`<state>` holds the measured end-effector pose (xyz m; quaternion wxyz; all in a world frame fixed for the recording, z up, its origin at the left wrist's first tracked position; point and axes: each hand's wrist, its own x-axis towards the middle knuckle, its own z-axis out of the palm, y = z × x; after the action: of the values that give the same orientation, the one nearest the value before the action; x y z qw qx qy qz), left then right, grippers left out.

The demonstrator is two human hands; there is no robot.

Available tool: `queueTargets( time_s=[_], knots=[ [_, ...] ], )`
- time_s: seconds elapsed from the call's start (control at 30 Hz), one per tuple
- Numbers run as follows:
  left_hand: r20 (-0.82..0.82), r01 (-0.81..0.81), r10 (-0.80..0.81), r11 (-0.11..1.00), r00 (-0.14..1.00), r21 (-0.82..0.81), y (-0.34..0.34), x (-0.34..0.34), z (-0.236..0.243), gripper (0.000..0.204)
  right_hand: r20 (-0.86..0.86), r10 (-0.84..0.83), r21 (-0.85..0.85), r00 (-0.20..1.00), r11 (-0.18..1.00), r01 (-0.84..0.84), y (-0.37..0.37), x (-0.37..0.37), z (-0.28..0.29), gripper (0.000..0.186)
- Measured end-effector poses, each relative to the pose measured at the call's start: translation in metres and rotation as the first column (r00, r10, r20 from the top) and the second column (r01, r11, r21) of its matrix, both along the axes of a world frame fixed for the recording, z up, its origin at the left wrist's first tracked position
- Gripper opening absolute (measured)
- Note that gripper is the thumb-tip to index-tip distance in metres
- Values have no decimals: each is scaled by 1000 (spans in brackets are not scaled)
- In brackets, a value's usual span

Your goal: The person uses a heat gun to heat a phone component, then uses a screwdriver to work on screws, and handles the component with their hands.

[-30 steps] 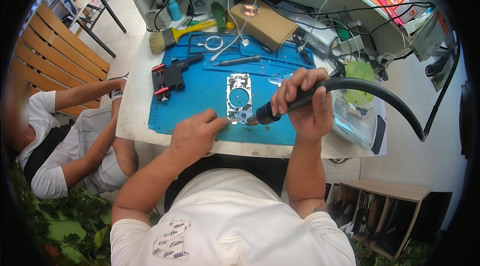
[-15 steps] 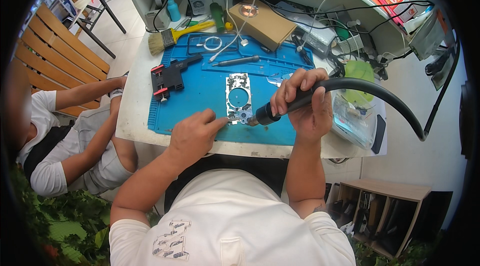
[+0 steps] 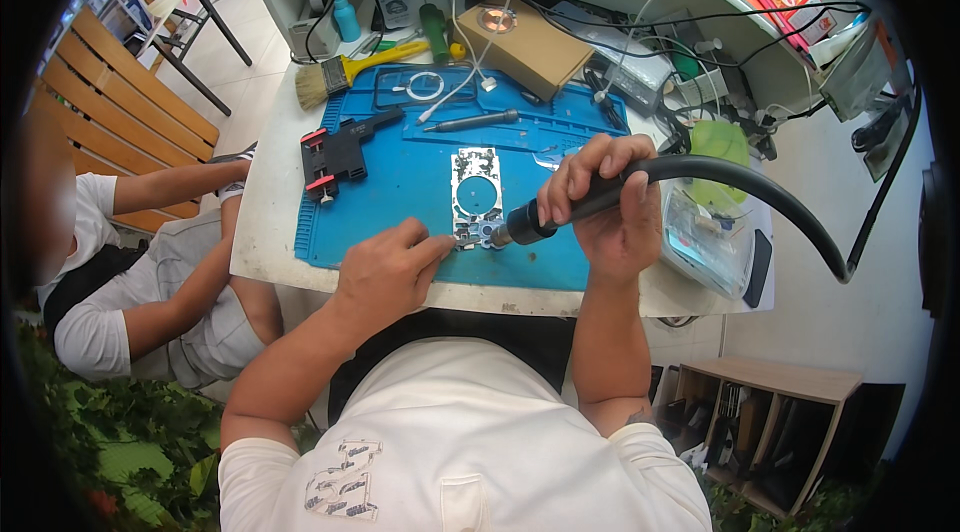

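My right hand (image 3: 610, 212) is wrapped round the black handle (image 3: 540, 222) of a hose-fed tool, likely a hot-air handpiece. Its metal nozzle (image 3: 501, 236) points at the lower end of a silver metal board (image 3: 475, 162) with a large round opening, lying on a blue mat (image 3: 390, 222). My left hand (image 3: 400, 267) is closed, thumb and forefinger at the board's lower left corner; what they pinch is too small to make out. A black clamp with red pads (image 3: 335, 157) lies to the left, a pen-like tool (image 3: 470, 120) above the board.
A yellow-handled brush (image 3: 320, 82), cardboard box (image 3: 530, 62) and tangled cables line the back. A clear container (image 3: 705, 252) sits at right; the black hose (image 3: 760, 187) arches over it. Another person (image 3: 175, 302) sits at left, beside a wooden slatted chair (image 3: 110, 102).
My right hand and the nozzle have shifted very slightly left and up. My left hand stays almost still. The seated person has moved a little.
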<state>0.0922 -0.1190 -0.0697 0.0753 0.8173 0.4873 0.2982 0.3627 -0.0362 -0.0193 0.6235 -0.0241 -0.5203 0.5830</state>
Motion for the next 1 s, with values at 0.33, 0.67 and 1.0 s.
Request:
queueTargets(
  time_s=[0.33,0.67,1.0],
  knots=[
    [-48,13,-12,1000,999,18,5,1,-4,19,52,-1,7,999,1000,1,-2,-3,-2,27],
    [-34,15,-16,999,999,-31,3,3,2,17,49,-44,2,998,999,44,-6,-4,-5,27],
    [-7,-10,9,998,1000,-64,3,6,-4,17,57,-56,-11,997,998,57,-5,-2,-5,29]
  ],
)
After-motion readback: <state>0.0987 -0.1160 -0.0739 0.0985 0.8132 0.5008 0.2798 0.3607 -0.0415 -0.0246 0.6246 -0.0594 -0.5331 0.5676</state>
